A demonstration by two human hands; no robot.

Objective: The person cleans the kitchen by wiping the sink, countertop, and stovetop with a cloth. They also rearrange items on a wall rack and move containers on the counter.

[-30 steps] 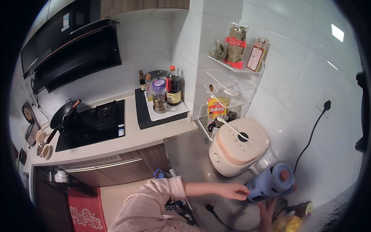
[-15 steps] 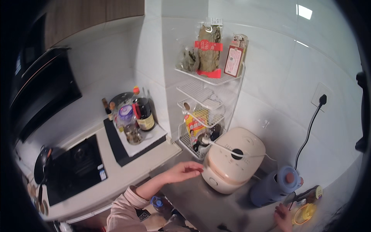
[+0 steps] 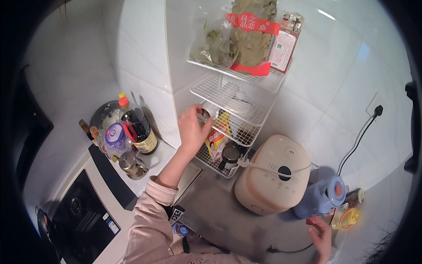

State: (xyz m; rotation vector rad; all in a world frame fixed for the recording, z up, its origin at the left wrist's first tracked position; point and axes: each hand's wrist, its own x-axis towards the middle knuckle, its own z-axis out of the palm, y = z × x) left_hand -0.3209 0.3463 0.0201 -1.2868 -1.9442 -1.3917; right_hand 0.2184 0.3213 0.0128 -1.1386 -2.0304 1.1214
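1. The left hand (image 3: pixel 193 130) was at the white rack (image 3: pixel 218 94), fingers curved about a small brown thing (image 3: pixel 205 113) — I could not tell whether they gripped it.
2. That small brown thing was at the left end of the third shelf down.
3. The right hand (image 3: pixel 320 237) was open — fingers slightly bent, near the blue jug (image 3: pixel 313 200).
4. The rice cooker (image 3: pixel 266 182) stood on the surface (image 3: pixel 239 231), between rack and jug.

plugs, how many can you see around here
3: a black plug in the wall socket, a white plug at the left edge of the rice cooker, and a second black plug lying on the metal counter. More could be hidden behind things.
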